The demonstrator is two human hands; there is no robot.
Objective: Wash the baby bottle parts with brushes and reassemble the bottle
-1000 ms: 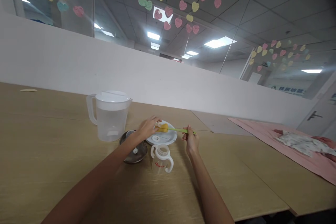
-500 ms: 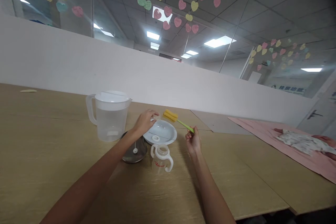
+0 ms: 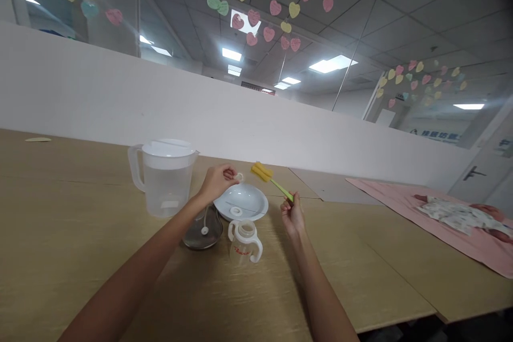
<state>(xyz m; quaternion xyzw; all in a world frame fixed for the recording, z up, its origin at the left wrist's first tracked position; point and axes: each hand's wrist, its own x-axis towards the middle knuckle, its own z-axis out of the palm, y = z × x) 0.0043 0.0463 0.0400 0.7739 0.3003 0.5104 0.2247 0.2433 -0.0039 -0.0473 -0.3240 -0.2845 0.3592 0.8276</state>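
Note:
My left hand (image 3: 219, 181) pinches a small clear, round piece (image 3: 239, 177) above the far rim of a white bowl (image 3: 256, 197); its exact kind is hard to make out. In my right hand (image 3: 294, 215) is the green handle of a bottle brush (image 3: 262, 172), its yellow sponge head pointing left and away from me. A white ring (image 3: 235, 211) lies inside the bowl. Nearer to me stands an uncapped clear baby bottle (image 3: 243, 246) with two white handles and red lettering. A dark metal tray (image 3: 200, 236) with a thin white straw and weight (image 3: 204, 230) sits beside it, partly behind my left forearm.
A translucent lidded pitcher (image 3: 166, 181) with liquid stands left of the bowl. A pink cloth (image 3: 385, 203) covers the table's right side, with a doll-like figure in pale patterned clothing (image 3: 452, 215) on it. A white wall (image 3: 240, 117) rises behind the table (image 3: 100, 256).
My left hand has drawn slightly left, and the clear piece now shows beyond its fingertips. My right hand keeps the brush in nearly the same place. The view has shifted slightly.

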